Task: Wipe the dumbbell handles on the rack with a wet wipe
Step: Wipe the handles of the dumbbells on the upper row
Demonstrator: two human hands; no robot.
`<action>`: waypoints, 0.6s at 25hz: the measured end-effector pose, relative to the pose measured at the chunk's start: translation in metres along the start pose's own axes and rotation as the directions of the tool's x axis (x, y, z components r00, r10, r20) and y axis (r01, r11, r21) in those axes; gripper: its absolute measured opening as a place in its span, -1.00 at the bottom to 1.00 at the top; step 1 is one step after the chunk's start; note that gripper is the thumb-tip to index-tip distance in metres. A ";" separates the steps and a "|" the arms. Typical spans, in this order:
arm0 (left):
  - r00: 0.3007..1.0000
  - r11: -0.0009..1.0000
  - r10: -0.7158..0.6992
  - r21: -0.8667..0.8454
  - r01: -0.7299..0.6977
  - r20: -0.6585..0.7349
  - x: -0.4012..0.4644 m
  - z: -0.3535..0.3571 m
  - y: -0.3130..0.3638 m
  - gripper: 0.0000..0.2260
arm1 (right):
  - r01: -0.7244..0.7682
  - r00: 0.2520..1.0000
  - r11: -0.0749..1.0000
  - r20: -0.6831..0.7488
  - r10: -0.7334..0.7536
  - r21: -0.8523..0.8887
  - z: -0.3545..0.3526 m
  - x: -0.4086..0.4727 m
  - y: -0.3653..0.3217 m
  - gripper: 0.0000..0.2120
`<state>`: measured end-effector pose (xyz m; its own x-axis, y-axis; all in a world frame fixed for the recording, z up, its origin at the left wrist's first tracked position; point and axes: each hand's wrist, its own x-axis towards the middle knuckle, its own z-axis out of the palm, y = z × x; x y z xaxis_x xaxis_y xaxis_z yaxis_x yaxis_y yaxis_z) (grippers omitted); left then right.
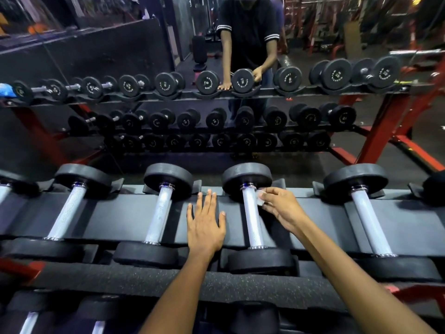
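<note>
The small white wet wipe [261, 198], pinched in the right hand [280, 208], touches the knurled silver dumbbell handle [251, 220] on the black rack [134, 213] and may slip out, while the flat left hand [204, 225] holds nothing.

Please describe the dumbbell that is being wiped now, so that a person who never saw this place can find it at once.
Look at the top shelf of the rack nearest the camera, where dumbbells lie with silver handles. The left hand rests flat on the shelf; the dumbbell just to its right is the one. Only its handle has the right hand pinching a wet wipe against it.
</note>
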<state>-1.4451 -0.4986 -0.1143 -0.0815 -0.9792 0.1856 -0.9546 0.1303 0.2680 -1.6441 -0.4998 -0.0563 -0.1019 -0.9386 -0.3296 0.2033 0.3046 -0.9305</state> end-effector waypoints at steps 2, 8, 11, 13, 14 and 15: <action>1.000 1.000 0.001 -0.002 -0.001 -0.005 -0.001 0.000 -0.001 -0.46 | -0.146 0.963 0.959 0.187 0.194 -0.244 -0.013 -0.013 0.012 -0.82; 1.000 1.000 0.009 0.017 -0.009 0.006 -0.002 0.005 -0.002 -0.43 | -0.135 0.967 0.966 0.185 0.177 -0.220 0.000 -0.017 0.003 -0.80; 1.000 1.000 0.011 0.027 -0.011 0.004 0.001 0.007 -0.006 -0.46 | -0.162 0.912 0.792 0.217 0.348 -0.588 -0.010 -0.028 0.020 -0.80; 1.000 1.000 0.017 0.022 -0.017 -0.008 0.003 0.007 -0.004 -0.46 | -0.178 0.920 0.752 0.164 0.355 -0.635 -0.011 -0.038 0.017 -0.86; 1.000 1.000 0.019 0.018 -0.019 -0.004 0.003 0.007 -0.004 -0.46 | -0.162 0.931 0.738 0.147 0.334 -0.655 -0.008 -0.044 0.011 -0.87; 1.000 1.000 0.021 0.019 -0.021 -0.006 0.002 0.008 -0.004 -0.45 | -0.130 0.944 0.712 0.134 0.303 -0.690 -0.006 -0.047 0.005 -0.81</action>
<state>-1.4436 -0.5028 -0.1226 -0.0997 -0.9753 0.1973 -0.9579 0.1477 0.2463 -1.6445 -0.4531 -0.0462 0.0960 -0.8150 -0.5714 -0.5145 0.4508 -0.7294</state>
